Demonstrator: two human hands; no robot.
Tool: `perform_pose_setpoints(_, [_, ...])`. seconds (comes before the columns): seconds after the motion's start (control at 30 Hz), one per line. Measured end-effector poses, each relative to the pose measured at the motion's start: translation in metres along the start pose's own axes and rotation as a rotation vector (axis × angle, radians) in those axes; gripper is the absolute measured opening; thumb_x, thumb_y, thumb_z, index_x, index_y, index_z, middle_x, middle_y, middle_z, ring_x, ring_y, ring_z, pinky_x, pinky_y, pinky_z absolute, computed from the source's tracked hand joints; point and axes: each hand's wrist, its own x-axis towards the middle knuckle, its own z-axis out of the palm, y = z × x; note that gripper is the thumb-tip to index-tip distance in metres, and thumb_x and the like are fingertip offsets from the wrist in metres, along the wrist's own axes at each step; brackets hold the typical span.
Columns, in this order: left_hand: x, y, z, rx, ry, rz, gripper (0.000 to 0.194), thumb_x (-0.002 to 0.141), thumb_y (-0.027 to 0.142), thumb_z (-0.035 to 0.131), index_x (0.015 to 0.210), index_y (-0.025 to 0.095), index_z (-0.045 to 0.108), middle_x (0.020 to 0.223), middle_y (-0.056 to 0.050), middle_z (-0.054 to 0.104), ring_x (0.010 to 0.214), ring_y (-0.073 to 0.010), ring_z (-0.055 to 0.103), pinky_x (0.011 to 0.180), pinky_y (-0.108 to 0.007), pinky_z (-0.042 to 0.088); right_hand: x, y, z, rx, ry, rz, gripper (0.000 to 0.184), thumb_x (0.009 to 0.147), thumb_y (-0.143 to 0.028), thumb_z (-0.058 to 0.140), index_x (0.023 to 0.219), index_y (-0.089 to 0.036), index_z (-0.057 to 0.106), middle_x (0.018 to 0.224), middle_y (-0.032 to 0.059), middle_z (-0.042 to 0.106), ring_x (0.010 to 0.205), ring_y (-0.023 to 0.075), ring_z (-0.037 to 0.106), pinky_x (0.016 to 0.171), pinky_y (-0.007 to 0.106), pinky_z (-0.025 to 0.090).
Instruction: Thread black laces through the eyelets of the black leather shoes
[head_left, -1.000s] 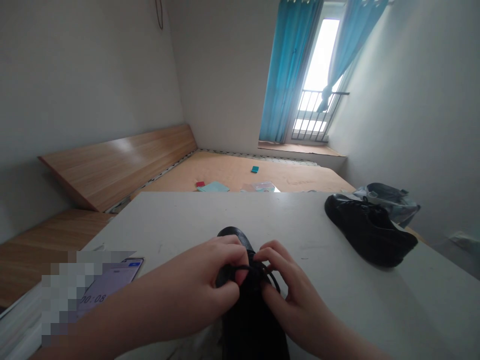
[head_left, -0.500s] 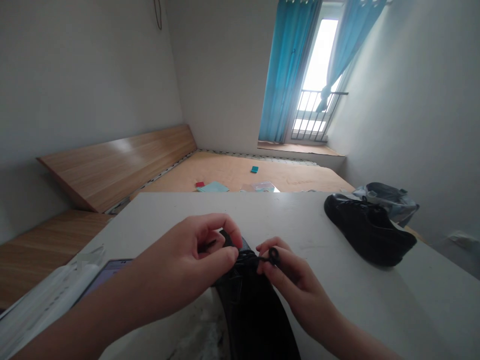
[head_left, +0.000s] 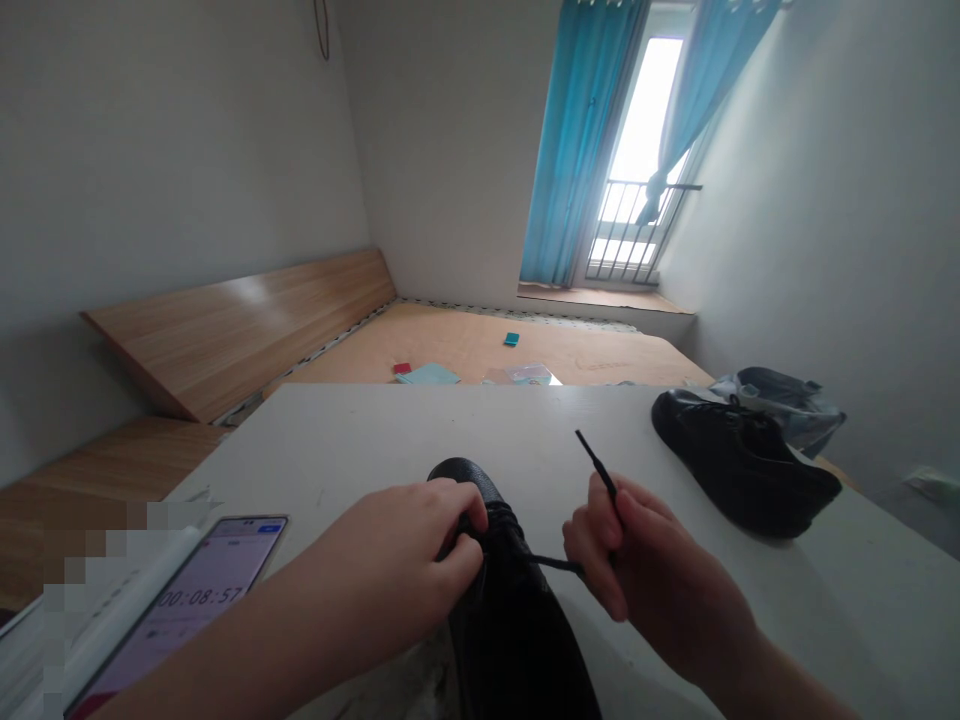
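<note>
A black shoe lies on the white table right in front of me, toe pointing away. My left hand pinches the laces at the shoe's front eyelets. My right hand grips a black lace that runs taut from the shoe; its free tip sticks up above my fingers.
A second black shoe rests at the table's right side, with a grey bag behind it. A phone showing a running timer lies at the left front. Behind the table is a wooden bed platform with small items.
My right hand has pulled the lace out to the right, its tip now sticking up. My left hand has dropped back onto the shoe's front. The phone has come back into view.
</note>
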Motion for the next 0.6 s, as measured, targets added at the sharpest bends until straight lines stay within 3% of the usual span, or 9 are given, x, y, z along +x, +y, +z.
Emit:
perform_pose_setpoints(0.07, [0.0, 0.0, 0.0, 0.02, -0.003, -0.01, 0.018, 0.083, 0.024, 0.043, 0.086, 0.025, 0.061, 0.085, -0.002, 0.067, 0.077, -0.0231, 0.06, 0.062, -0.031, 0.035, -0.004, -0.003, -0.002, 0.004, -0.131, 0.089, 0.036, 0.086, -0.054, 0.057, 0.07, -0.022, 0.055, 0.043, -0.0031, 0.05, 0.039, 0.0114, 0.038, 0.044, 0.023, 0.027])
perform_pose_setpoints(0.17, [0.002, -0.001, 0.001, 0.06, -0.004, 0.007, 0.022, 0.087, 0.027, 0.041, 0.083, 0.023, 0.062, 0.086, -0.003, 0.064, 0.08, -0.0237, 0.059, 0.067, -0.032, 0.037, -0.007, -0.003, -0.007, -0.038, -0.348, 0.217, 0.058, 0.079, -0.074, 0.049, 0.065, -0.019, 0.059, 0.044, -0.0001, 0.052, 0.034, 0.01, 0.036, 0.041, 0.023, 0.028])
perform_pose_setpoints(0.3, [0.004, -0.004, 0.002, 0.026, -0.013, 0.048, 0.028, 0.092, 0.034, 0.04, 0.074, 0.021, 0.058, 0.084, -0.003, 0.059, 0.079, -0.0219, 0.056, 0.068, -0.033, 0.038, -0.004, 0.001, -0.011, -0.032, -0.55, 0.272, 0.08, 0.075, -0.086, 0.037, 0.065, -0.014, 0.069, 0.053, 0.0064, 0.063, 0.033, 0.0085, 0.033, 0.039, 0.023, 0.026])
perform_pose_setpoints(0.37, [0.004, -0.005, 0.002, -0.046, -0.022, 0.075, 0.028, 0.092, 0.035, 0.041, 0.075, 0.021, 0.058, 0.086, -0.002, 0.059, 0.08, -0.0209, 0.056, 0.068, -0.032, 0.038, 0.0, 0.003, -0.012, -0.003, -0.473, 0.232, 0.078, 0.08, -0.082, 0.034, 0.077, -0.014, 0.072, 0.063, 0.0081, 0.069, 0.034, 0.0073, 0.028, 0.039, 0.023, 0.021])
perform_pose_setpoints(0.43, [0.005, -0.005, 0.002, -0.109, -0.011, 0.107, 0.028, 0.093, 0.035, 0.041, 0.075, 0.021, 0.057, 0.088, -0.002, 0.059, 0.083, -0.0205, 0.055, 0.071, -0.032, 0.038, 0.005, 0.006, -0.015, -0.049, -0.287, 0.156, 0.07, 0.087, -0.074, 0.034, 0.085, -0.015, 0.072, 0.066, 0.0074, 0.071, 0.037, 0.0072, 0.024, 0.041, 0.023, 0.017])
perform_pose_setpoints(0.5, [0.006, -0.005, 0.002, -0.16, 0.001, 0.107, 0.031, 0.094, 0.038, 0.039, 0.074, 0.021, 0.056, 0.084, -0.001, 0.059, 0.081, -0.0201, 0.055, 0.07, -0.031, 0.038, 0.012, 0.008, -0.019, -0.159, -0.082, 0.109, 0.064, 0.09, -0.069, 0.036, 0.082, -0.015, 0.07, 0.053, 0.0032, 0.064, 0.039, 0.008, 0.024, 0.044, 0.023, 0.016])
perform_pose_setpoints(0.6, [0.007, -0.005, 0.002, -0.254, -0.002, 0.077, 0.04, 0.096, 0.047, 0.035, 0.073, 0.02, 0.053, 0.075, 0.001, 0.058, 0.073, -0.0189, 0.054, 0.065, -0.031, 0.037, 0.02, 0.013, -0.025, -0.264, 0.132, 0.122, 0.06, 0.09, -0.067, 0.038, 0.077, -0.016, 0.068, 0.047, -0.0019, 0.052, 0.043, 0.0092, 0.032, 0.047, 0.024, 0.024])
